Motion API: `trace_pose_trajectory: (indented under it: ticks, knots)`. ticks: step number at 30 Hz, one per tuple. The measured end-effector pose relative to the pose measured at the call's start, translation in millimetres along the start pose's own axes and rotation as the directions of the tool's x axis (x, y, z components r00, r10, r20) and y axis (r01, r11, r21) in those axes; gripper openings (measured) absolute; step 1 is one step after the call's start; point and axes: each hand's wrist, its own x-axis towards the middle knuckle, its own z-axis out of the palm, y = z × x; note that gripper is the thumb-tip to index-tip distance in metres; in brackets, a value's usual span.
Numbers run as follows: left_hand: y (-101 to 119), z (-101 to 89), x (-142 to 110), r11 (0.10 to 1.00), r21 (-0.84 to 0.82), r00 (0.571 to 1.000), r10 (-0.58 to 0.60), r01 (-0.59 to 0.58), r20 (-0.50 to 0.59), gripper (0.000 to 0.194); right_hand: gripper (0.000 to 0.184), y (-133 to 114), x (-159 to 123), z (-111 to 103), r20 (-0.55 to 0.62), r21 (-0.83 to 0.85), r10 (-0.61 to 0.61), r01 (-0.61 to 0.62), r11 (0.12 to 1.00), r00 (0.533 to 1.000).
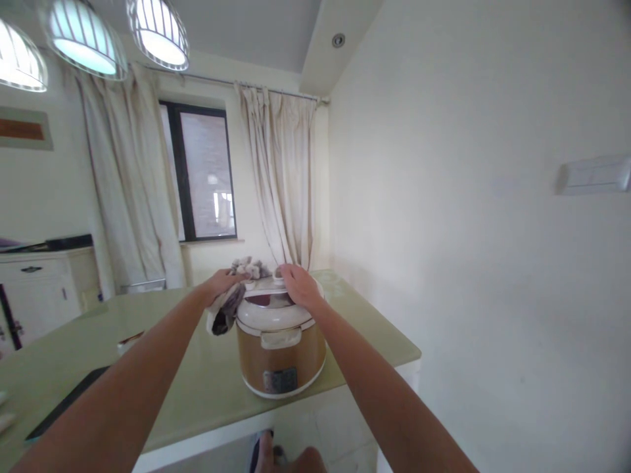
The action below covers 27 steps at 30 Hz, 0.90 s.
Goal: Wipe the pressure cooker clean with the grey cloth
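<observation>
A rice cooker (pixel 280 361) with a tan body and a white lid (pixel 280 318) stands upright near the table's front edge, its lid seated on top. My left hand (pixel 221 287), at the upper left of the lid, is closed on a crumpled grey-and-white cloth (pixel 227 310). Part of that cloth bunches up behind the lid, and part hangs down the cooker's left side. On the lid's top right, my right hand (pixel 302 286) has its fingers curled at the white lid handle (pixel 279 276); the hand partly covers that handle.
The cooker rests on a pale green tabletop (pixel 197 394). A dark flat object (pixel 66 401) and a small white item (pixel 128 343) lie to the left, partly behind my left forearm. A bare wall (pixel 468 263) rises on the right. A curtained window (pixel 204 174) is behind.
</observation>
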Motion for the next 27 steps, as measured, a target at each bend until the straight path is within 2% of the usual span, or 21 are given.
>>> trace_pose_trajectory:
  ticks: [3, 5, 9, 12, 14, 16, 17, 20, 22, 24, 26, 27]
  knots:
    - [-16.1, 3.3, -9.9, 0.990, -0.135, 0.999, -0.028, 0.033, 0.036, 0.079, 0.049, -2.8, -0.4, -0.6, 0.000, -0.025, -0.019, 0.019, 0.999, 1.000]
    - [-22.7, 6.0, -14.5, 0.983, -0.179, 0.999, -0.033, 0.038, 0.030, 0.074, 0.047, -4.7, -1.3, -1.8, -0.002, -0.035, -0.028, 0.028, 0.999, 1.000]
    - [-30.0, 11.1, -34.8, 0.987, -0.158, 0.997, 0.018, -0.030, -0.077, 0.059, 0.045, -8.0, -2.6, -3.4, -0.014, -0.027, -0.008, 0.007, 1.000, 1.000]
    - [-32.7, 25.7, -69.2, 0.986, 0.021, 0.954, 0.167, -0.168, -0.248, 0.051, 0.048, -9.0, -2.1, -3.0, -0.004, -0.010, 0.032, -0.032, 0.999, 0.999]
    - [-30.3, 43.0, -95.5, 0.936, 0.168, 0.888, 0.348, -0.310, -0.300, 0.046, 0.051, -8.0, -0.4, -2.0, -0.004, 0.017, 0.058, -0.058, 0.998, 0.998]
    - [-21.4, 62.3, -116.5, 0.872, 0.288, 0.838, 0.472, -0.397, -0.275, 0.040, 0.053, -5.3, 3.1, -1.1, -0.004, 0.049, 0.087, -0.087, 0.995, 0.996]
    - [-14.5, 70.6, -123.4, 0.842, 0.347, 0.828, 0.506, -0.413, -0.242, 0.038, 0.054, -3.5, 5.5, -0.9, 0.005, 0.062, 0.098, -0.099, 0.993, 0.995]
    - [12.1, 82.8, -128.2, 0.750, 0.484, 0.832, 0.549, -0.451, -0.077, 0.037, 0.054, 2.6, 13.9, -3.1, 0.068, 0.069, 0.101, -0.105, 0.992, 0.993]
    - [28.7, 79.0, -121.3, 0.684, 0.503, 0.811, 0.581, -0.529, 0.064, 0.034, 0.046, 6.7, 18.2, -6.6, 0.099, 0.056, 0.080, -0.086, 0.995, 0.992]
    - [39.5, 69.0, -109.2, 0.613, 0.465, 0.748, 0.637, -0.638, 0.186, 0.031, 0.034, 10.1, 19.3, -10.6, 0.107, 0.042, 0.064, -0.069, 0.997, 0.992]
    - [43.2, 57.0, -93.1, 0.565, 0.428, 0.694, 0.675, -0.705, 0.252, 0.027, 0.029, 12.2, 16.9, -13.3, 0.100, 0.046, 0.048, -0.053, 0.998, 0.994]
    - [42.9, 51.3, -84.0, 0.567, 0.436, 0.699, 0.669, -0.699, 0.250, 0.026, 0.030, 12.6, 14.9, -14.0, 0.091, 0.061, 0.049, -0.055, 0.997, 0.995]
